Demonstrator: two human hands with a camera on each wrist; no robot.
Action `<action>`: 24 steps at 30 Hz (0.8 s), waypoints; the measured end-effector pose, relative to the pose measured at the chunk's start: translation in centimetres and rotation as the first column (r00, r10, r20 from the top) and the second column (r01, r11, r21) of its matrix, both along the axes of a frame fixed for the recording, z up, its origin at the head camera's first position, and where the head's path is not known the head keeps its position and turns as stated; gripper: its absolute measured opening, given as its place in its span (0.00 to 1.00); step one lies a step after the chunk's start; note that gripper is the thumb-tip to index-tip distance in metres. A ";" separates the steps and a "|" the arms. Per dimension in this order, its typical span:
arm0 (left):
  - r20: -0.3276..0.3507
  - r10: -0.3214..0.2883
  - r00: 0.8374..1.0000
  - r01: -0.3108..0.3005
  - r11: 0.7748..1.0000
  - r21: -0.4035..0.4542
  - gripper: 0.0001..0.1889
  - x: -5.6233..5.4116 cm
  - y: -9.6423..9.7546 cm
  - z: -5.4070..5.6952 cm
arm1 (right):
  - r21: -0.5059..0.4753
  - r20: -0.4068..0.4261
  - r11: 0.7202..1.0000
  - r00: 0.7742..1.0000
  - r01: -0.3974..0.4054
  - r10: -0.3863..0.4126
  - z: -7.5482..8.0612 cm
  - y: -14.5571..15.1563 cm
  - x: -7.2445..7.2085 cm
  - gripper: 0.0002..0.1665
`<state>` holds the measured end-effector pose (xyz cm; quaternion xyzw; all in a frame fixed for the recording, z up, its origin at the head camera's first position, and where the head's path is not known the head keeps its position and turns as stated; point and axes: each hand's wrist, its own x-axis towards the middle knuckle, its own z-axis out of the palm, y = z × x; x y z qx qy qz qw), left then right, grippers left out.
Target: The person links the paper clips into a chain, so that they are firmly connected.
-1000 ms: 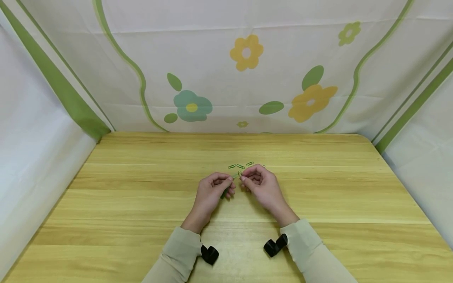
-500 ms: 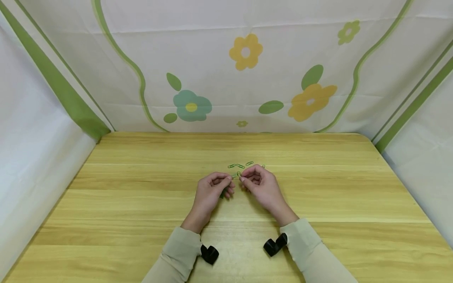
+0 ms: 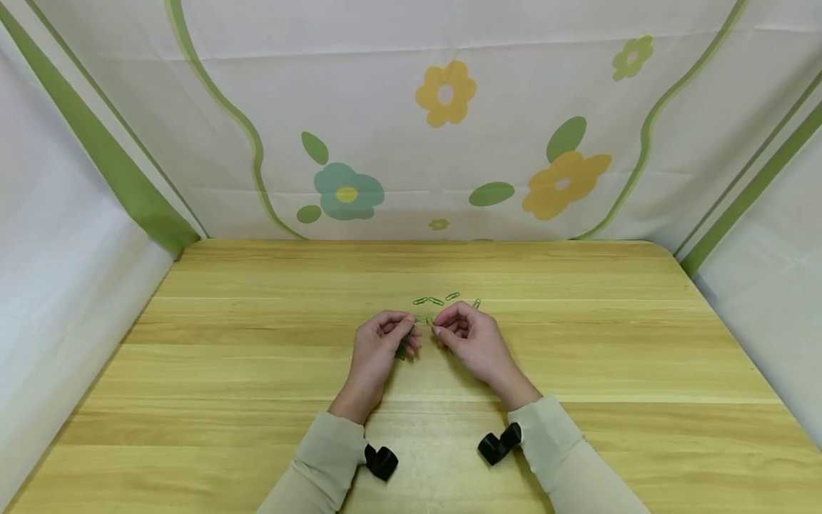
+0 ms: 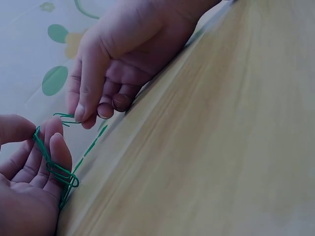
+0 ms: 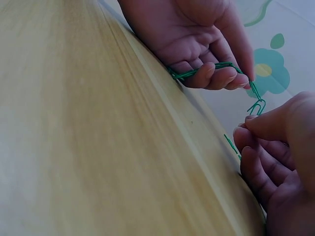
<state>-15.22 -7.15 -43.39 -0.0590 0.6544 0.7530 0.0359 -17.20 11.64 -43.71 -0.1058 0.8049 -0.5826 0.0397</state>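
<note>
Clip (image 5: 256,106) pinched in the right hand (image 3: 474,339) now leans more; the left hand (image 3: 379,350), its grip pinching the green chain (image 5: 226,64), has shifted slightly away. Their ends are close above the surface (image 3: 193,357); if already linked, I cannot tell.

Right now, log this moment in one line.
left grip: pinches green paperclip chain | right grip: pinches green paperclip | joined: unclear | other paperclips: on table

From my remote seat I can't make out whether the pinched paper clip (image 5: 257,103) hooks the green chain (image 5: 224,64), which the left hand (image 5: 194,42) partly hides.
</note>
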 end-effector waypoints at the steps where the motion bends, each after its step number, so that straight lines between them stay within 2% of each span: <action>1: 0.002 0.005 1.000 -0.005 1.000 0.006 0.10 0.0 0.0 0.0 | 0.001 -0.002 1.000 1.000 -0.003 0.003 -0.1 0.0 0.0 0.04; 5: 0.012 0.017 1.000 -0.017 1.000 0.025 0.10 0.0 0.0 0.1 | 0.005 -0.005 1.000 1.000 -0.003 0.003 -0.1 0.1 -0.1 0.04; 9: 0.023 0.024 0.999 -0.025 0.999 0.042 0.08 0.0 0.0 0.1 | -0.012 0.001 0.999 0.999 0.044 -0.044 0.0 0.2 -0.2 0.05; 14: 0.011 0.018 1.000 -0.018 0.999 0.042 0.09 0.0 0.0 0.0 | -0.075 0.039 0.992 0.994 0.103 -0.100 0.1 0.4 -0.3 0.07; 21: -0.018 -0.015 1.000 0.016 1.000 0.011 0.09 0.0 -0.1 -0.1 | -0.160 0.066 0.978 0.990 0.133 -0.123 0.4 0.5 -0.4 0.09; 24: -0.019 -0.032 0.999 0.032 0.999 -0.009 0.08 0.2 -0.1 0.0 | -0.223 0.078 0.963 0.988 0.149 -0.135 0.5 0.5 -0.4 0.09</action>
